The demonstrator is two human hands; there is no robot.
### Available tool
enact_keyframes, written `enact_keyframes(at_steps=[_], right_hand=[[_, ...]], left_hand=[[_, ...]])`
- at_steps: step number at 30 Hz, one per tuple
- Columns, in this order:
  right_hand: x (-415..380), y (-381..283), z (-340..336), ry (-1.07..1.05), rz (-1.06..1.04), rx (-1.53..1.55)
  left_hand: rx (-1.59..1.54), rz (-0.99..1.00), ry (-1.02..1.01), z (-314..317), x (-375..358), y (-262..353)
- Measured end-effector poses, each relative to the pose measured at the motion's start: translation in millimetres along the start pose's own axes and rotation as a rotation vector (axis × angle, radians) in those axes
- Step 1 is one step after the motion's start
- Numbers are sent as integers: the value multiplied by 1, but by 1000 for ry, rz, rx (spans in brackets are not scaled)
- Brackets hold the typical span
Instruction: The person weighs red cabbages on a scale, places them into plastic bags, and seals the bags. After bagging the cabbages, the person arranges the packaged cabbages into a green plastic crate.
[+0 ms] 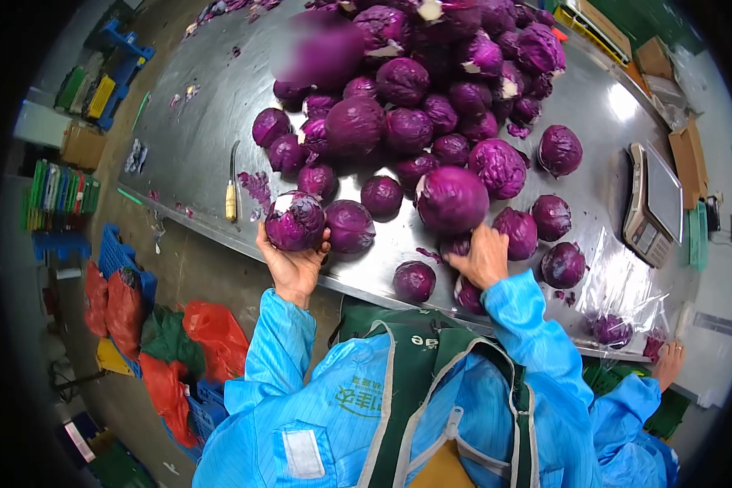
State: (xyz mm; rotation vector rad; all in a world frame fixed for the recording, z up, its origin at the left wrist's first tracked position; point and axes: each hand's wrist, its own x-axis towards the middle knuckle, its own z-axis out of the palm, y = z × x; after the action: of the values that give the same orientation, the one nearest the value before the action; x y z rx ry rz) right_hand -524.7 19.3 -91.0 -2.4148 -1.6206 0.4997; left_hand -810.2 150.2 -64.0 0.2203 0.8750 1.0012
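Observation:
Held up in my left hand (294, 268) is a red cabbage (295, 220) with a pale patch on its upper side; my fingers cup it from below at the table's front edge. My right hand (483, 256) has its fingers curled on a small red cabbage (455, 244), which is partly hidden by the hand. Just beyond it is a larger, slightly blurred red cabbage (451, 200). A curved knife (231, 191) with a wooden handle lies left of my left hand. Another red cabbage (350, 227) rests right beside the held one.
A heap of red cabbages (407, 81) covers the metal table's (191, 146) far middle. On the right stands a scale (654, 203) near clear plastic film (626, 276). Another person's hand (669, 366) touches the right front edge. Red mesh sacks (211, 333) lie left on the floor.

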Motion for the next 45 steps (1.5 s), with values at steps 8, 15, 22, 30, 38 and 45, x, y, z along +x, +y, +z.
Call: enact_keyframes(at_steps=[8,15,22,30,38,45], right_hand=[[-34,10,-3,-290,-48,300],[-52,-4,-14,-274,-226,202],[-26,-61,-64,-150,-210,520],[98,-167,-8,-11,-715,436],[108,-235,86,235,-394,-125],[86,-190,33,114,-440,316]], left_hand=[[-46,-6,47,-30,1,-1],[-9,-31,44,-40,-4,-2],[113,191,-28,-37,-15,2],[214,362,40,-52,-26,27],[157,446,158,-82,-27,32],[79,289,112,-90,35,34]])
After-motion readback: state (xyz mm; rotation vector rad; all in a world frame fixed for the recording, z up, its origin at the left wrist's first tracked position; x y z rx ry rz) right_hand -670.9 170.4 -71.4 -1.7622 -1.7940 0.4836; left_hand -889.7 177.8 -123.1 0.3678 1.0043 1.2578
